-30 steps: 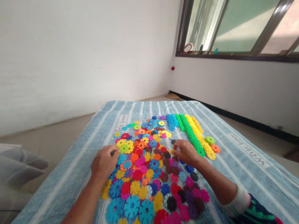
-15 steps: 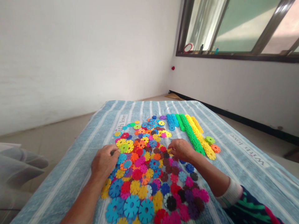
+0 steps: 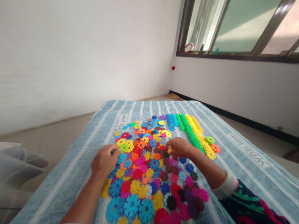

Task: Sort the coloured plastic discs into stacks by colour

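Note:
Slotted plastic snowflake discs in many colours lie in a loose spread over the cloth. At the spread's left side is my left hand [image 3: 105, 161], its thumb and fingers closed, with a dark spot between them that I cannot make out. Its fingertips are right beside a lime-green snowflake disc [image 3: 124, 147] lying over yellow ones. On the other side, my right hand [image 3: 179, 147] is low over the spread with bent fingers pinched at a yellow snowflake disc [image 3: 169, 151], which they partly cover. Large blue snowflake discs [image 3: 146, 210] lie closest to me.
Beyond my right hand lie joined rows of discs: blue [image 3: 171, 122], green [image 3: 192, 135] and yellow [image 3: 198, 134]. A lime disc [image 3: 209, 140] and an orange disc [image 3: 215, 148] sit beside them. A striped blue cloth [image 3: 77, 174] covers the surface; walls and a window [image 3: 235, 28] stand beyond.
My right hand and forearm have shifted slightly left and away from me, fingers still at the yellow disc. My left hand stays nearly in place.

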Available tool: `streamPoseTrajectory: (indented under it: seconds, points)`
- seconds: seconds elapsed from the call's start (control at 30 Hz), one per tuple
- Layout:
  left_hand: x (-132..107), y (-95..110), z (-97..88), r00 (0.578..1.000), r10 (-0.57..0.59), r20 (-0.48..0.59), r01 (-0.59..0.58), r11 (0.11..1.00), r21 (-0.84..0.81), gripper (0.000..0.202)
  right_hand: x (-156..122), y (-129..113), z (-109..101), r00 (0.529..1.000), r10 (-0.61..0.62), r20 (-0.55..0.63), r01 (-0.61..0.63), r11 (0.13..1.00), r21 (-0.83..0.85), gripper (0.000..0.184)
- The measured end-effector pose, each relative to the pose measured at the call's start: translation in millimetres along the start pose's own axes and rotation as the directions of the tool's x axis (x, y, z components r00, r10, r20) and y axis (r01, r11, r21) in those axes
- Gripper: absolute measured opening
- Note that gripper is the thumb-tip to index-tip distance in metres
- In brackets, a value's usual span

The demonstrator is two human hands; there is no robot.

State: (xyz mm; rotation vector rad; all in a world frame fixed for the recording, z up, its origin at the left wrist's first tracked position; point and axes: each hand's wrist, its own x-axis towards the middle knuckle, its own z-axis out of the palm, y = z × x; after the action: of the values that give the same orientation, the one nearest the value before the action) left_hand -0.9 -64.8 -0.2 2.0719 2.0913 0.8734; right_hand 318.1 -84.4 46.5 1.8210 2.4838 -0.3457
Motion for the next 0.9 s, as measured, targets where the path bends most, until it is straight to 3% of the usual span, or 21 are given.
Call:
streamPoseTrajectory:
  seconds: [0.3,0.5,0.63,0.9]
  points:
    - [-0.5,0.5,0.3,1.0,0.003,0.006,-0.003,1.0,0.006,0.03,-7.7,10.7,13.9,0.992,0.116,-0.039,-0.112,0.989,0.093,0.019]
    - [0.2,0.3,0.4,1.0,-0.005,0.01,0.005,1.0,-0.001,0.028,-15.4,3.5,15.7,0.986,0.092,-0.137,-0.055,0.965,0.255,0.025]
    - [0.8,-0.2,0.4,0.999,-0.01,0.03,0.01,1.0,0.004,0.03,-17.1,1.4,14.5,0.988,0.049,-0.144,-0.009,0.965,0.263,0.021]
    - [-0.8,2.2,-2.5,0.999,-0.012,0.034,0.012,1.0,0.014,0.032,-15.7,10.8,16.8,0.989,0.086,-0.117,-0.054,0.967,0.249,0.009]
